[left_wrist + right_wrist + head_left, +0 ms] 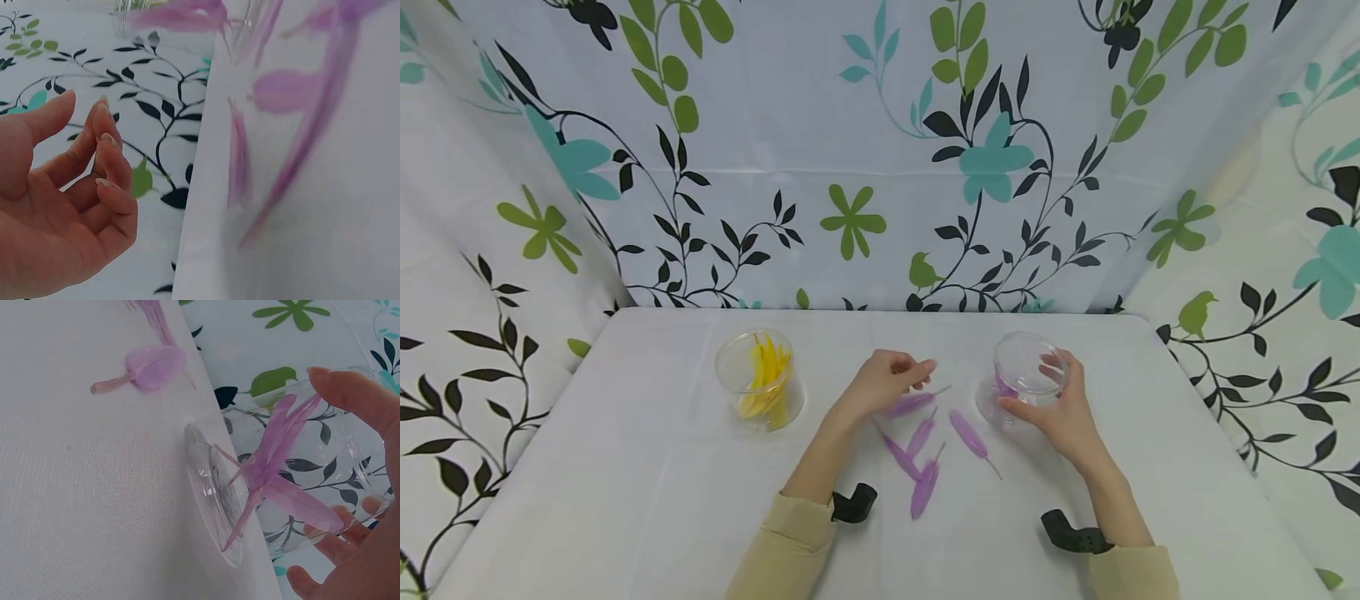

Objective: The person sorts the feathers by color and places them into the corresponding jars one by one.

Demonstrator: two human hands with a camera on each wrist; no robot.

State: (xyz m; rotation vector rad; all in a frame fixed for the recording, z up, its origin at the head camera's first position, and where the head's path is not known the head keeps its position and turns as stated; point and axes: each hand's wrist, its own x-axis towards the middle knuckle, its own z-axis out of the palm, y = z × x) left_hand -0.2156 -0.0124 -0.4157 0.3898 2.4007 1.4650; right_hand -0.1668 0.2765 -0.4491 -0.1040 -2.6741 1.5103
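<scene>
My right hand (1069, 412) grips a clear jar (1022, 354) at the right of the table, thumb on one side and fingers around the other. In the right wrist view, a few purple feathers (269, 459) show inside that jar. My left hand (883, 383) hovers over the middle of the table with fingers loosely bent and nothing between thumb and fingertips. Just below it lies a purple feather (910, 405). Several more lie towards the front, among them one feather (925, 490) nearest me and another feather (968, 433) beside the jar.
A second clear jar (730, 375) stands at the left of the table, with yellow feathers (767, 375) upright in it. White cloth (647, 467) covers the table. Leaf-patterned curtains (865, 125) hang behind it and on both sides.
</scene>
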